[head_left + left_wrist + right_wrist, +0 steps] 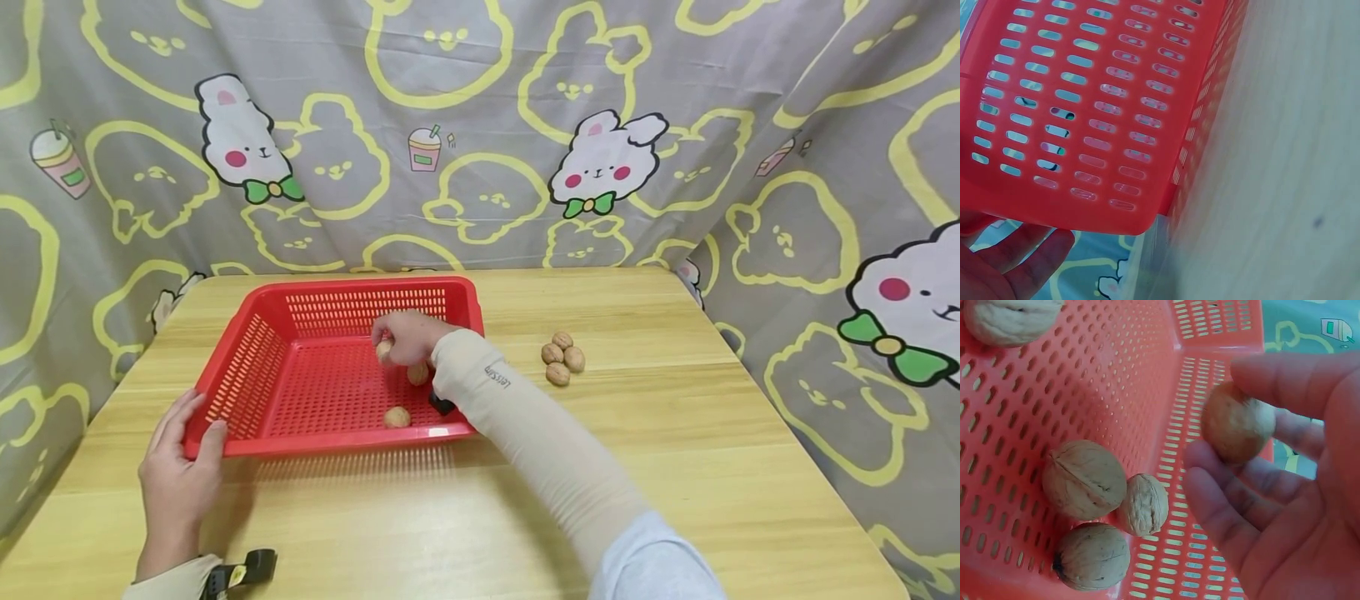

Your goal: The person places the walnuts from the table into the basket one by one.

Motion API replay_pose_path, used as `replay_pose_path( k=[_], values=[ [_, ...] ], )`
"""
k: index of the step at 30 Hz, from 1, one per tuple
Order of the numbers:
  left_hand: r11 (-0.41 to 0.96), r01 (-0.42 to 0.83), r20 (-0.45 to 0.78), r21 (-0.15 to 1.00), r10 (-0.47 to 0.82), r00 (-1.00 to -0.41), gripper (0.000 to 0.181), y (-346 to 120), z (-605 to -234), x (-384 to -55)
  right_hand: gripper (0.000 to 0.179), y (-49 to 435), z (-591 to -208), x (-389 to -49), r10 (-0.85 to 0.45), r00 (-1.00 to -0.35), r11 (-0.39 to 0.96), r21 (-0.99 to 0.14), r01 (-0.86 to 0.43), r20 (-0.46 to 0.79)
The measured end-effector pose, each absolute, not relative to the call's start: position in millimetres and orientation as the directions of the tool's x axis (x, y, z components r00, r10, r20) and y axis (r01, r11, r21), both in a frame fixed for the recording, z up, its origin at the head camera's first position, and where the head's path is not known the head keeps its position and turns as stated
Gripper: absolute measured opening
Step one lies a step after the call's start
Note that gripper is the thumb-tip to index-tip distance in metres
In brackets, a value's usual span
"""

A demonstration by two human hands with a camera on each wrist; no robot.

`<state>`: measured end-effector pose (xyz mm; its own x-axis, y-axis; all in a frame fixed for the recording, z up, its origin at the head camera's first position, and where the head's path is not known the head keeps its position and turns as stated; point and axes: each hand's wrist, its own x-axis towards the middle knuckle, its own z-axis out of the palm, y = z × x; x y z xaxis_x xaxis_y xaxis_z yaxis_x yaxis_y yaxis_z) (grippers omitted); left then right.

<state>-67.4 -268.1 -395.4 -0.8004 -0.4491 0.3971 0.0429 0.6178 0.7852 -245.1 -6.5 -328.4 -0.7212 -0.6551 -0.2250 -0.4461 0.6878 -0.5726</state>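
Observation:
My right hand [411,337] is inside a red plastic basket [330,444], pinching a walnut [1236,423] between thumb and fingers above the basket floor. Below it, several walnuts lie on the perforated floor; in the right wrist view one walnut [1084,480] touches a smaller walnut [1143,505], beside another walnut [1092,556]. In the head view a walnut [397,417] sits by the front wall. My left hand [180,483] grips the basket's front left corner, its thumb at the rim; its fingers [1040,265] show partly in the left wrist view.
To the right of the basket, a small cluster of several walnuts [557,374] lies on the wooden table [675,433]. A patterned grey curtain [480,125] hangs behind and beside the table. The basket's raised walls surround the right hand.

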Motion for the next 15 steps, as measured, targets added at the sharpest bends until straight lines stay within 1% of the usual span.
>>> replay_pose_path(
  k=[4, 8, 11, 15],
  values=[
    [0.62, 0.054, 0.408, 0.783, -0.445, -0.798, 0.042, -268.6, -396.3, -68.4, 0.025, -6.2, -330.1, -243.9, -0.671, -0.68, 0.701, -0.552, -0.451, -0.296],
    [0.621, 0.057, 0.41, 0.782, -0.444, -0.797, 0.041, -267.9, -395.7, -68.8, 0.026, -5.8, -330.8, -242.1, -0.653, -0.651, 0.731, -0.549, -0.406, -0.387],
    [0.623, 0.054, 0.41, 0.78, -0.445, -0.796, 0.041, -267.2, -395.2, -68.0, 0.026, -6.0, -331.9, -240.9, -0.632, -0.63, 0.747, -0.572, -0.339, -0.451],
    [0.625, 0.053, 0.412, 0.779, -0.447, -0.794, 0.041, -267.1, -396.0, -67.6, 0.025, -6.0, -332.3, -240.6, -0.631, -0.626, 0.75, -0.567, -0.341, -0.458]
  ],
)
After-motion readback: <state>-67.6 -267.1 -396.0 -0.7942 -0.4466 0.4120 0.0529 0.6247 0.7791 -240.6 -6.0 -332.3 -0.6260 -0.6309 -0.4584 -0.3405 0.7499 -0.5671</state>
